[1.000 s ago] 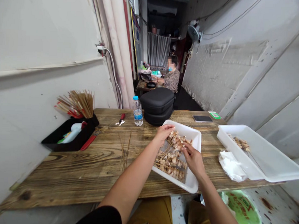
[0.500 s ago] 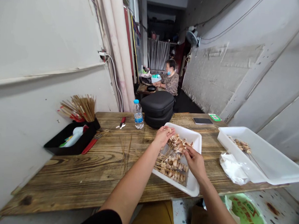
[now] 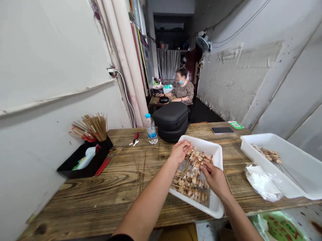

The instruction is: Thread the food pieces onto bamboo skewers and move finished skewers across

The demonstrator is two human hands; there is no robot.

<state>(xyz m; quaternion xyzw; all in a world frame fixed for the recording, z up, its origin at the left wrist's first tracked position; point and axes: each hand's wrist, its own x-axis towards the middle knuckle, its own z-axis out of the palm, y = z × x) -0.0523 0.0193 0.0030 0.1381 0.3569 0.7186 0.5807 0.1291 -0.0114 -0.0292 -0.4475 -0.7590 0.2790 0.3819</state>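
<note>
A white plastic tray (image 3: 214, 204) holds several skewers (image 3: 193, 194) threaded with pale brown, meat-like food pieces, laid side by side. Over its far left corner is my left hand (image 3: 179, 152), fingers pinched around a small pale piece of food at their tips. My right hand (image 3: 214, 177) reaches in from the right side, thumb and fingers closed at the loose-looking heap of food pieces (image 3: 198, 157). What exactly the right fingertips grip is hidden among the pieces. Bare bamboo sticks (image 3: 140, 173) lie on the wooden table left of the tray.
On the left stands a black box (image 3: 77, 170) with bundled sticks (image 3: 94, 126). A water bottle (image 3: 151, 129), black case (image 3: 171, 121), keys (image 3: 135, 139) and phone (image 3: 222, 130) sit farther back. At right are a second white tray (image 3: 295, 154) and a plastic bag (image 3: 263, 183).
The view has shifted slightly, moving the table items in the picture. Both hands stay over the tray in much the same pose. The person behind has spread their arms over their table.
</note>
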